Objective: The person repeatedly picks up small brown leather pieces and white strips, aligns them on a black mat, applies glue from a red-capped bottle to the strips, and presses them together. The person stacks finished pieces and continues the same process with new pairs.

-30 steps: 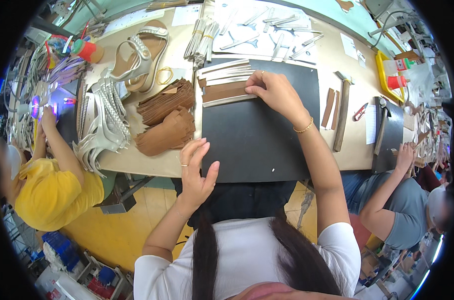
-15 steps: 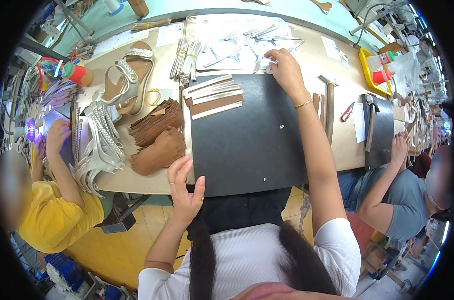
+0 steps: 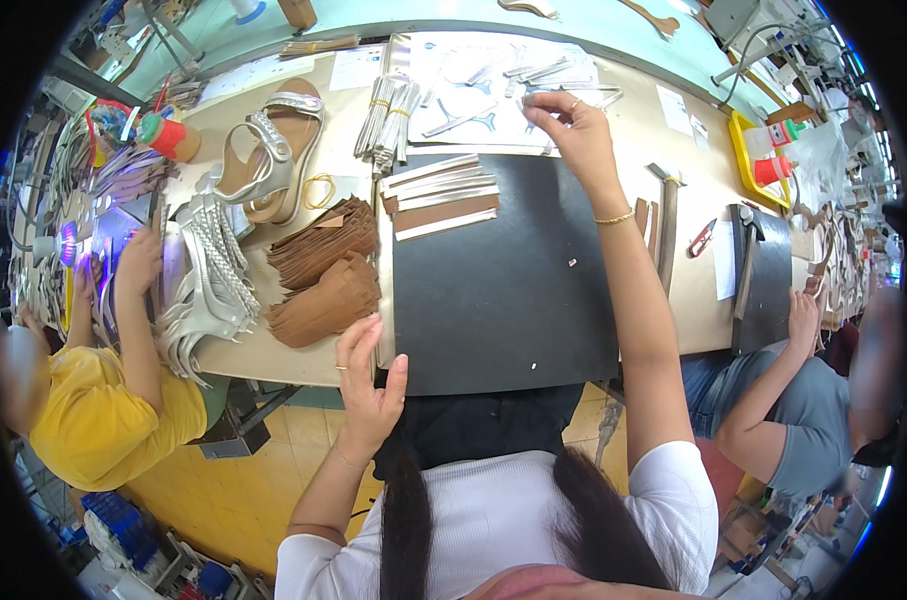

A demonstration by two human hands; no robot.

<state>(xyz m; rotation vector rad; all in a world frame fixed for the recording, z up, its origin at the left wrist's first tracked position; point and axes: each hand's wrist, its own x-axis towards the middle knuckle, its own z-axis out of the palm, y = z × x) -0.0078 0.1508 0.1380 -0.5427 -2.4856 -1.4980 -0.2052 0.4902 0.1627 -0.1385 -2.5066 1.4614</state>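
My right hand [image 3: 581,137] is raised over the far edge of the black mat [image 3: 504,290], thumb and fingertips pinched together; what lies between them is too small to make out. Near it, loose silver strips [image 3: 549,72] are scattered on a white printed sheet [image 3: 434,62]. My left hand [image 3: 372,378], fingers apart and holding nothing, hovers at the table's front edge beside the mat's left corner. On the mat's upper left, silver and brown strips [image 3: 444,208] lie side by side. Left of the mat sit stacked brown leather pieces [image 3: 326,300].
A silver sandal pair [image 3: 271,160], braided silver straps [image 3: 209,285] and banded silver strips [image 3: 386,120] lie to the left. On the right are a hammer [image 3: 667,225], red snips [image 3: 703,239] and a yellow tray [image 3: 752,165] with bottles. A co-worker sits at each side.
My right hand has shifted slightly, its fingertips reaching further left and closing into a pinch. The table appears slightly further right in view. My left hand stays nearly still.
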